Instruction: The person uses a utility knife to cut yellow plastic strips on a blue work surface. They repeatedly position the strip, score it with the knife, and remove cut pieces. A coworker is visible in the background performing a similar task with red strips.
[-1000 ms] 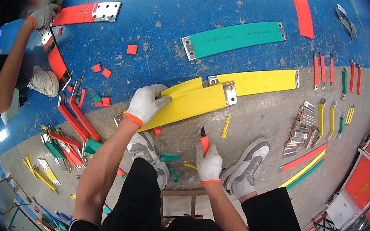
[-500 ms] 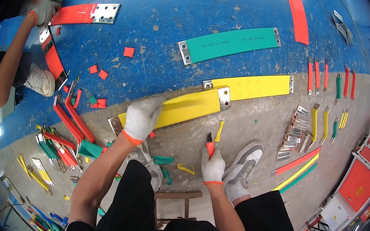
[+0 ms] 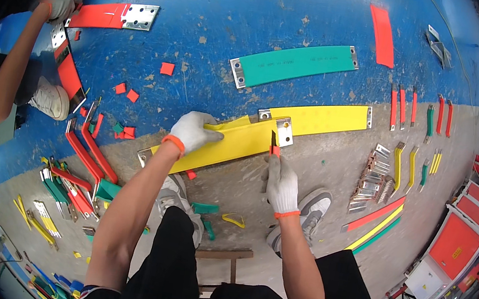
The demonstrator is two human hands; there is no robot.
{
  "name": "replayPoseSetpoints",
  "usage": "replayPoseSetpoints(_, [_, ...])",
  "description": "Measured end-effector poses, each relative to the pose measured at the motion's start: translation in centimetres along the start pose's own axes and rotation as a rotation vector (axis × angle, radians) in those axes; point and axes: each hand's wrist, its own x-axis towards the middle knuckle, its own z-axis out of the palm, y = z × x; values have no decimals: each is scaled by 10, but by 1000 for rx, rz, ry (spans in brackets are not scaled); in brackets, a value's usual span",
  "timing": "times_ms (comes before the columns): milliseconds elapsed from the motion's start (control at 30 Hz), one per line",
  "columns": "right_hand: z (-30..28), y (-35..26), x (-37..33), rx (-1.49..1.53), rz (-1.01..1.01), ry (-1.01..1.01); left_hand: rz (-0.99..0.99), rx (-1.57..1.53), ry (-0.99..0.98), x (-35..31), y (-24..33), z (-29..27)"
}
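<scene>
At the far left I have a co-worker's gloved hand (image 3: 64, 3) by the end of a red bar (image 3: 97, 16) with a drilled silver end. Bent red bars (image 3: 83, 150) reach down toward a jumbled pile (image 3: 67, 190) of red and green pieces, and red offcuts (image 3: 132, 95) lie on the blue floor (image 3: 210, 0).

Next comes the left hand (image 3: 193, 131), white-gloved; its grip is closed on the front yellow bar (image 3: 237, 143), thumb over the upper face. That bar slants ahead of the person's shoes, its yellow sleeve enclosing it up to the silver ends. Farther out is a green bar (image 3: 299, 66), with a stretch of blue floor between it and the offcuts.

I see the right hand (image 3: 282, 182) with its grip wrapped round a red-handled knife (image 3: 275, 150). The dark blade points away from the person, at the front bar's right end; I can't tell whether it touches. The rear yellow bar (image 3: 334, 121) starts just behind that end, near the edge where blue paint meets grey concrete (image 3: 337, 168). The concrete runs from the right hand to a stack of bare metal pieces (image 3: 371, 182). At far right stands a red-and-white cabinet (image 3: 462, 226), its inside hidden from me.
</scene>
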Motion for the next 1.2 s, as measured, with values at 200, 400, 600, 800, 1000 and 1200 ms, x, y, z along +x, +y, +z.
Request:
replayPoseSetpoints(200, [-10,-14,6,17,-28,-77,94,-156,270,-35,24,12])
replayPoseSetpoints(400, [-14,-24,-2,38,83,-131,255,-42,491,-55,20,36])
replayPoseSetpoints(600, [-19,-22,4,-4,40,-203,207,-62,425,-60,27,34])
replayPoseSetpoints(800, [-17,-7,11,-95,-55,-171,291,-67,476,-59,21,39])
replayPoseSetpoints(1000, [-41,-40,23,-489,-95,-294,277,-72,441,-61,20,38])
replayPoseSetpoints(1200, [-43,-63,29,-504,-59,-319,265,-76,421,-64,23,38])
